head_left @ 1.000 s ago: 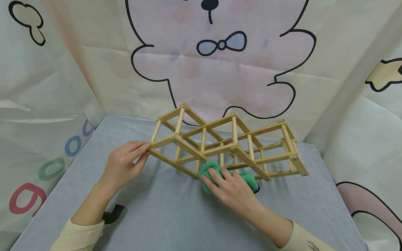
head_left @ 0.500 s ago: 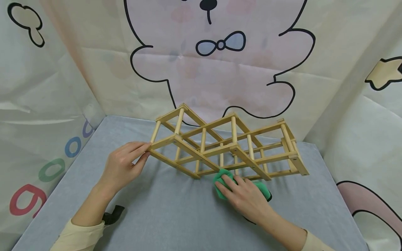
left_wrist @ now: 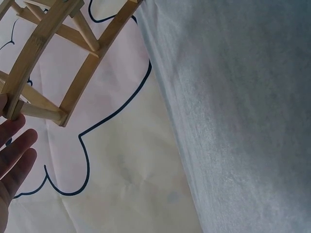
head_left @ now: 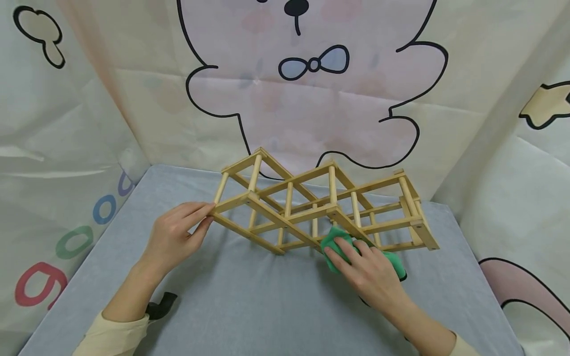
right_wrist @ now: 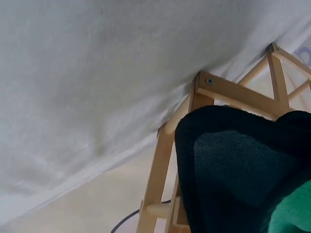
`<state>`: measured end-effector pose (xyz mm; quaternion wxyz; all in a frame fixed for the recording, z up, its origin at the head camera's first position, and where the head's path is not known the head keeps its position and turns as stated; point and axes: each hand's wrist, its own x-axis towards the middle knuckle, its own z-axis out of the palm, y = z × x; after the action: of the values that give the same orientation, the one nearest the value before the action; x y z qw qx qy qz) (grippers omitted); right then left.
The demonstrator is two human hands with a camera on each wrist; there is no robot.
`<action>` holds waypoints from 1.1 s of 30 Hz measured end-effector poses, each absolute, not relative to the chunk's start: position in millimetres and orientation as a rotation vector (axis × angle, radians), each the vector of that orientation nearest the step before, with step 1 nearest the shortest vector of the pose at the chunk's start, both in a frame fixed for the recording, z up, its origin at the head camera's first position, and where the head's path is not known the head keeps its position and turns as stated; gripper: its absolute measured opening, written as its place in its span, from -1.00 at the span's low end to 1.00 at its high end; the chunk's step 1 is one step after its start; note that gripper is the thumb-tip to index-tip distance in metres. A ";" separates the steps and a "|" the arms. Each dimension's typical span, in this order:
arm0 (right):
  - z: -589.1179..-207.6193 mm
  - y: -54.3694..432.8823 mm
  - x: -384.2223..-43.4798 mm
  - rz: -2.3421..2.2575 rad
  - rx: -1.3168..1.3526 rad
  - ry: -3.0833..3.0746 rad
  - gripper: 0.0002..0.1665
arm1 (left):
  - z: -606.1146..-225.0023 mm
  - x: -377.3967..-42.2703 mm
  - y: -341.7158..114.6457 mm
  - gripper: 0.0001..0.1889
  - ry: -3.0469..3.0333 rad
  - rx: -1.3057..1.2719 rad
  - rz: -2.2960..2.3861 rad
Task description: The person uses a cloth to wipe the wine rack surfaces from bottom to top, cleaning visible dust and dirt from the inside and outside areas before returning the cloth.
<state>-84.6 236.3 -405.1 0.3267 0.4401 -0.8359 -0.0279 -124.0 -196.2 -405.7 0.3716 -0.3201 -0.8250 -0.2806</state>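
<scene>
A folding wooden rack [head_left: 307, 215] of crossed slats and round dowels stands in zigzag form on the table in the head view. At its left corner my left hand [head_left: 178, 235] pinches the slat end between thumb and fingers; the left wrist view shows those fingers [left_wrist: 19, 155] beside the slat joint. My right hand [head_left: 369, 269] grips a bunched green cloth [head_left: 331, 247] against the lower front slats, right of the rack's middle. In the right wrist view the dark-edged cloth [right_wrist: 233, 165] covers part of the rack [right_wrist: 238, 92].
A grey-blue cloth covers the table [head_left: 249, 306]. A black strap-like piece [head_left: 161, 305] shows beside the left wrist. Printed fabric walls [head_left: 311, 113] enclose the back and both sides, with the rack close to the back one.
My right hand has moved rightward along the rack's lower front with the green cloth, off one slat and onto the adjoining crossing. The left hand and the rack have stayed in place.
</scene>
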 end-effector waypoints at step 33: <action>-420.8 296.0 -66.2 0.037 1.135 -2.235 -0.36 | -405.4 -123.6 -196.4 -0.70 -2.123 -0.812 -0.724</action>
<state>-66.2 296.0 -420.8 0.3120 0.4303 -0.8469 0.0140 -123.6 -196.4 -405.4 0.3689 -0.3164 -0.8272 -0.2822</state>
